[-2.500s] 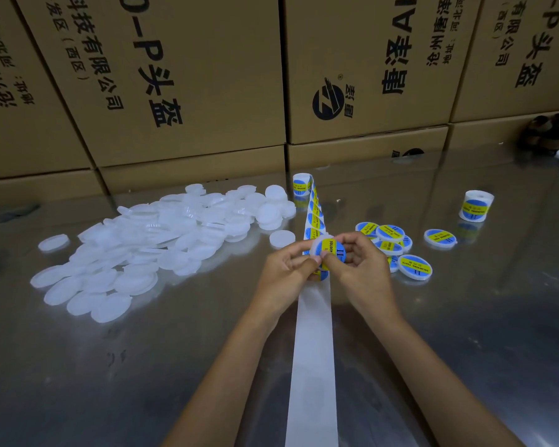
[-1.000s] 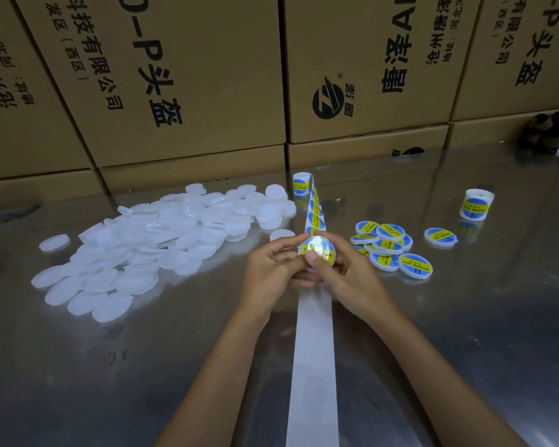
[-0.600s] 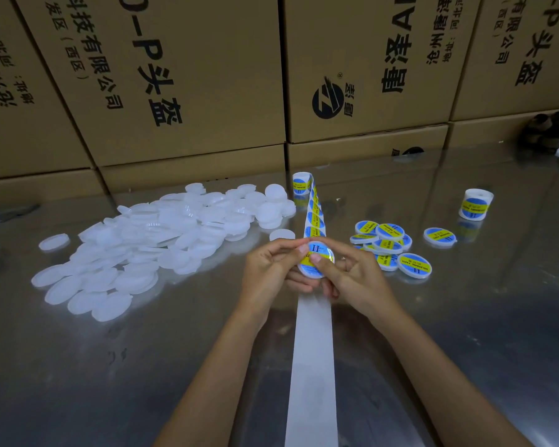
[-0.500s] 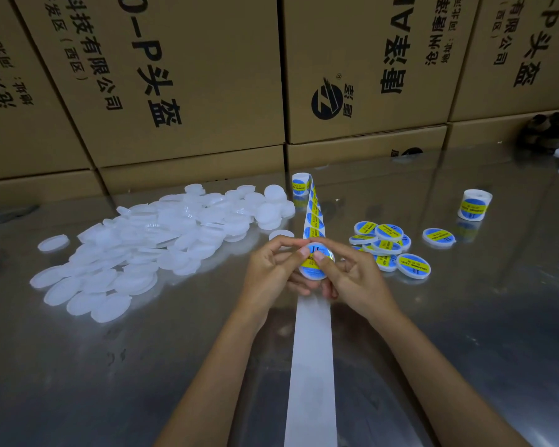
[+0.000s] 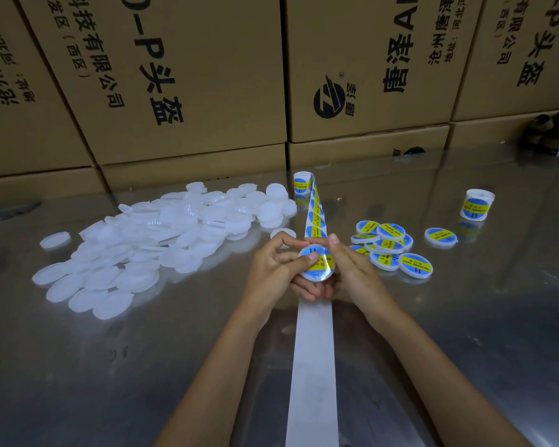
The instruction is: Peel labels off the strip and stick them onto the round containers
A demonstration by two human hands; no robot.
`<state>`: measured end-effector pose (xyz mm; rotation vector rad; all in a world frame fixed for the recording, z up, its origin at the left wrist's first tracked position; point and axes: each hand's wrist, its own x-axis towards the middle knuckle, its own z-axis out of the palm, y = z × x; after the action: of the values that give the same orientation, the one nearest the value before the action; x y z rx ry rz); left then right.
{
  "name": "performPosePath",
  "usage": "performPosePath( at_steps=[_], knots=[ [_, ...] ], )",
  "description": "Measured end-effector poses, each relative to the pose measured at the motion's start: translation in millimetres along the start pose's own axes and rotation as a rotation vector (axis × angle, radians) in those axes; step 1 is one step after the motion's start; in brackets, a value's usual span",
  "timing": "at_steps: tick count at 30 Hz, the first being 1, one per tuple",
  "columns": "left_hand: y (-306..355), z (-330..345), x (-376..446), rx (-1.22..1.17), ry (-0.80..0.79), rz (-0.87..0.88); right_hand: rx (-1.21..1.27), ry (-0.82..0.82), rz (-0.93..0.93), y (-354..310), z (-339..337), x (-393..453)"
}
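Centrally, both hands meeting over the strip [image 5: 312, 366]: left hand [image 5: 271, 272] and right hand [image 5: 352, 272] curled around one round container [image 5: 317, 264], thumbs pressing its blue-and-yellow label [image 5: 318, 261] flat. Labelling partly done. At 2 o'clock, about eight finished containers [image 5: 391, 246], one [image 5: 440, 237] lying slightly apart. At 10 o'clock, a heap of blank white containers [image 5: 162, 237], several dozen, too overlapped for an exact count. At 12 o'clock, label roll [image 5: 302, 183] feeding four or five unpeeled labels [image 5: 315, 217]; second roll [image 5: 476, 204] at 2 o'clock. Toward 6 o'clock, bare backing only.
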<state>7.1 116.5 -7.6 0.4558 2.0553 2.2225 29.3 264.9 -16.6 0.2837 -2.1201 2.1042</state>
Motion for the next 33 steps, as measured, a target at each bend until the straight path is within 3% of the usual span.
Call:
performPosePath(
  at_steps=[6, 14, 20, 23, 28, 33],
  knots=[
    [-3, -3, 2, 0.003, 0.095, -0.023, -0.067, -0.128, -0.047, 2, 1, -3],
    [-3, 0, 0, 0.034, 0.079, -0.052, -0.032, 0.002, -0.049, 5, -2, -3],
    [-1, -1, -2, -0.011, -0.12, -0.104, -0.041, 0.159, -0.042, 7, -4, 0],
    [-3, 1, -1, 0.003, -0.131, -0.104, -0.061, 0.209, -0.013, 7, -4, 0],
    [-4, -1, 1, -0.024, -0.05, -0.053, -0.016, 0.128, 0.042, -1, -3, -2],
    [-5, -5, 2, -0.049, 0.049, -0.019, 0.003, -0.073, 0.031, -6, 1, -6]
  ],
)
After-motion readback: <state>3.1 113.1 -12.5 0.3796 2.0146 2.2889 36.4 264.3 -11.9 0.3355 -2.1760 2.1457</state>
